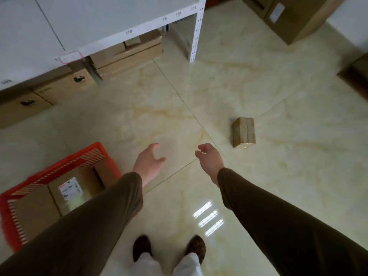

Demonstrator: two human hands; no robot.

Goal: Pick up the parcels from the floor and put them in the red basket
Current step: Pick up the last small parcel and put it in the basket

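You stood on the tiled floor (258, 80) with both arms stretched forward. Your left hand (149, 161) hung empty, its fingers (154, 146) spread apart. Your right hand (209, 157) was empty too, fingers loosely curled but not closed on anything. One small brown parcel (244, 132) lay on the floor beyond your right hand, well apart from it. The red basket (49, 172) sat on the floor just beside your left arm, already holding cardboard parcels (69, 190).
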